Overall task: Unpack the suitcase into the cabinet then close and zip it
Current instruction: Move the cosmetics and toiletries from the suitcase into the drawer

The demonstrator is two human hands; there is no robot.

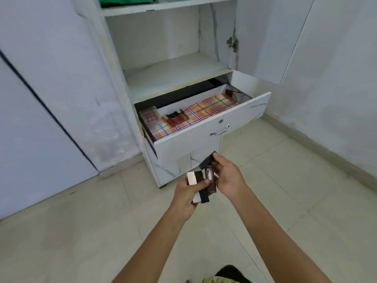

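1. Gripped in the left hand (184,194) is a fan of small stiff cosmetic boxes (201,188), cream, black and maroon.
2. A black box (207,161) is pinched by the right hand (228,177).
3. Light, slippery cartons; long edges are best held, below the open white drawer (204,127).

Cabinet (114,64) white laminate with grey marble veining, smooth, faint sheen; drawer handle (220,131) polished metal; door hinge (232,44) dull metal; drawer liner (206,112) checked, paper-like, matt; small boxes (201,186) smooth card, cream, black, maroon; floor (81,231) pale tile, smooth, low gloss; folded cloth (125,0) green, matt.
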